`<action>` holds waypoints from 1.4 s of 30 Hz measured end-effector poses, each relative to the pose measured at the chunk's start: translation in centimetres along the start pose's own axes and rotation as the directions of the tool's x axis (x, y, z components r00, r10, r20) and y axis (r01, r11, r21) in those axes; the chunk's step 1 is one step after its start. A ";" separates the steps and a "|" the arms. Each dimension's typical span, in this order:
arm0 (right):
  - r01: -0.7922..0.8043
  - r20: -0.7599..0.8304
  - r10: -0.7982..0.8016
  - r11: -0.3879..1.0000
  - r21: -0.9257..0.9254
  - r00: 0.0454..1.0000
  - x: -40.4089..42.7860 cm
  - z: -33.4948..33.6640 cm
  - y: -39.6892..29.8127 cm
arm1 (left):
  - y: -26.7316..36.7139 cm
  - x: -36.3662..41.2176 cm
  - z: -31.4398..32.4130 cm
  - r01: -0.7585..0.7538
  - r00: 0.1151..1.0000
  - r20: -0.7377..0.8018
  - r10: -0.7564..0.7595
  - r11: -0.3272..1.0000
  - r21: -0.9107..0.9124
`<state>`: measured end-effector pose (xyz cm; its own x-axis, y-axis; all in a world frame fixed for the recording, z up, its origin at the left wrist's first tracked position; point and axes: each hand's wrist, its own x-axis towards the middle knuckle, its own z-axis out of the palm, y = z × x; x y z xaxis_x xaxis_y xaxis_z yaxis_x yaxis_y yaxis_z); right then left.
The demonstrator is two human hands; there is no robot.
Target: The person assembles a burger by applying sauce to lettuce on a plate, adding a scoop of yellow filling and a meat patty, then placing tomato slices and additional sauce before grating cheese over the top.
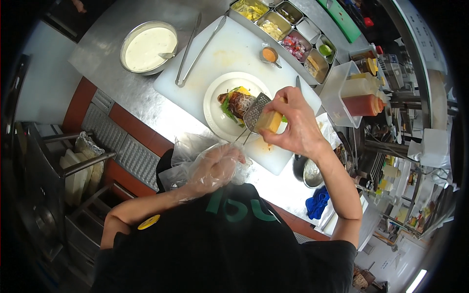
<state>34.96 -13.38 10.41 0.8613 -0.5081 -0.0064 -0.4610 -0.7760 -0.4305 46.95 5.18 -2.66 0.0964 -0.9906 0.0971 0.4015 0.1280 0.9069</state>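
My right hand (295, 122) grips a wedge of hard cheese (270, 120) against a metal hand grater (257, 110). My left hand (216, 166), in a clear plastic glove, is closed around the grater's wire handle. The grater is tilted over the right part of a round white plate (213, 117). On the plate, a browned piece of food (240, 103) lies with green leaves and something yellow, and fine cheese shreds rest on top. The plate stands on a white cutting board (223, 47).
Metal tongs (188, 51) lie on the board's left part, beside a steel bowl of white sauce (146, 49). A small cup of orange sauce (269, 55) and a knife (298, 82) are behind the plate. Ingredient tins (293, 45), squeeze bottles (361, 105) and a blue cloth (317, 203) are at right.
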 end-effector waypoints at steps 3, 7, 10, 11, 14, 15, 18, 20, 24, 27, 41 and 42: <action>-0.122 0.004 0.123 0.991 -0.058 0.992 1.1 -0.2 2.6 | -0.9 -0.1 -0.4 0.510 0.858 0.202 -0.473 0.833 -0.213; 0.097 -0.016 -0.098 0.994 -0.042 0.995 1.8 0.7 0.4 | 1.4 0.6 1.6 -0.198 0.972 -0.091 0.215 0.966 0.166; 0.007 -0.024 -0.007 1.000 -0.022 1.000 4.0 0.9 1.4 | 4.2 1.0 1.0 0.207 0.977 -0.087 -0.194 0.963 0.172; -0.073 -0.071 0.071 0.997 -0.018 0.995 4.7 0.9 2.7 | 5.0 1.4 1.0 0.485 0.874 -0.080 -0.479 0.847 0.216; -0.030 -0.012 0.031 0.999 0.020 0.999 5.0 1.2 0.5 | 1.6 0.5 1.7 -0.233 0.929 -0.215 0.302 0.927 0.294; 0.046 -0.007 -0.046 0.999 0.030 0.999 4.5 1.3 -0.6 | 1.9 0.8 1.6 -0.228 0.929 -0.219 0.298 0.928 0.293; -0.058 -0.003 0.058 0.997 0.042 0.998 5.5 1.2 1.8 | 4.1 1.5 1.3 -0.437 0.818 -0.010 0.575 0.633 0.639; -0.090 -0.042 0.090 0.996 0.008 0.995 5.0 1.3 3.7 | 5.7 1.8 1.4 0.441 0.895 -0.115 -0.432 0.895 0.071; 0.068 0.025 -0.069 0.997 0.022 0.997 3.7 0.7 -1.0 | 3.4 0.9 1.1 0.163 0.979 -0.147 -0.143 0.978 0.132; -0.215 0.018 0.215 0.976 -0.020 0.976 3.3 0.7 2.5 | 3.1 1.6 1.7 -0.053 0.987 -0.138 0.087 0.971 0.231; -0.054 0.047 0.053 0.999 0.005 0.997 1.3 0.2 2.8 | 1.8 1.6 2.2 -0.004 0.994 -0.099 0.050 0.910 0.414; -0.129 0.027 0.130 0.991 -0.023 0.991 2.0 0.2 3.7 | 3.6 2.0 2.0 0.192 0.981 -0.077 -0.176 0.923 0.333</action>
<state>35.00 -17.16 8.68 0.7994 -0.5945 -0.0864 -0.5734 -0.7122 -0.4049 46.82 3.53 1.64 0.0937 -0.9910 -0.0957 0.0861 -0.0877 0.9924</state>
